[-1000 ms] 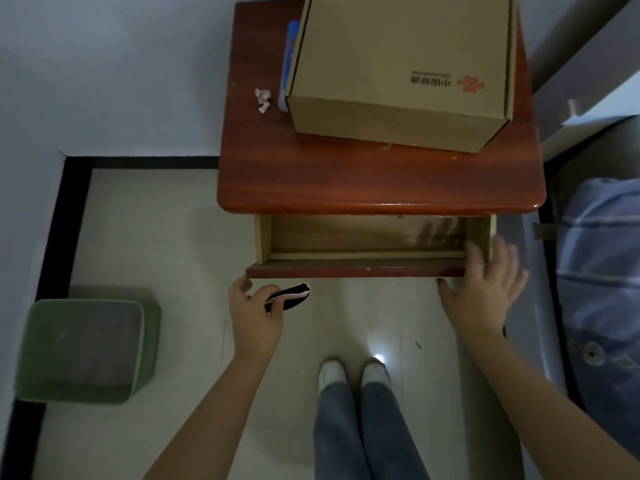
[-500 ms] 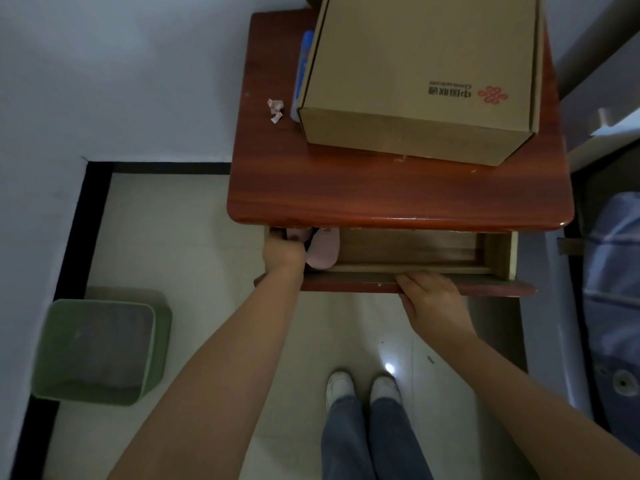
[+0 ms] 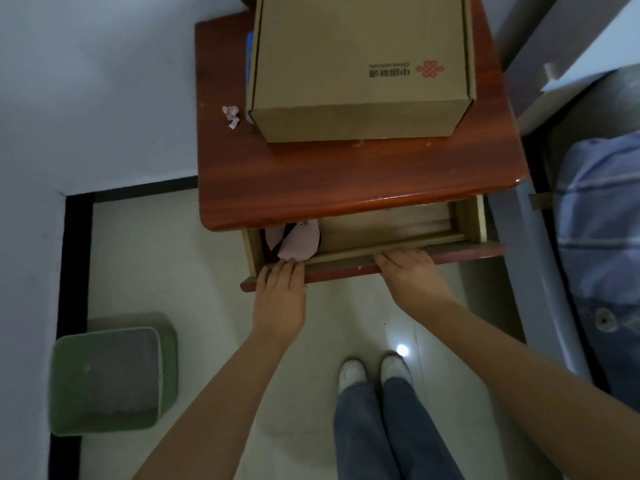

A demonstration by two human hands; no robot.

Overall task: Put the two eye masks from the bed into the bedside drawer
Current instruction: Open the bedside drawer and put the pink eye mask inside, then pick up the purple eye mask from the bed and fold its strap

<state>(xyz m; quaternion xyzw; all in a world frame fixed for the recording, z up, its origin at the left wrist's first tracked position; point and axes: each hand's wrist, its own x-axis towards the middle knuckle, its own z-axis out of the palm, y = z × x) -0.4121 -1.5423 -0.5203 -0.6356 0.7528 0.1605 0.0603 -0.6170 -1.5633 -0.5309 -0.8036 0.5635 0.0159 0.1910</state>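
The bedside drawer (image 3: 391, 233) stands partly pulled out under the red-brown nightstand top (image 3: 346, 181). In its left end lies a pink eye mask (image 3: 300, 242) with a dark strap; a second mask cannot be told apart from it. My left hand (image 3: 280, 296) rests flat on the drawer's front edge at the left, its fingertips just touching the mask, holding nothing. Over the front edge near the middle lies my right hand (image 3: 412, 278), fingers curled on the board.
A large cardboard box (image 3: 356, 64) fills most of the nightstand top, with a crumpled scrap of paper (image 3: 231, 116) beside it. A green waste bin (image 3: 110, 379) stands on the floor at the left. The bed with blue bedding (image 3: 602, 237) is at the right.
My left hand carried the mask into the drawer's left end, let go of it and came back to the front edge. My right hand shifted from the drawer's right end to its middle.
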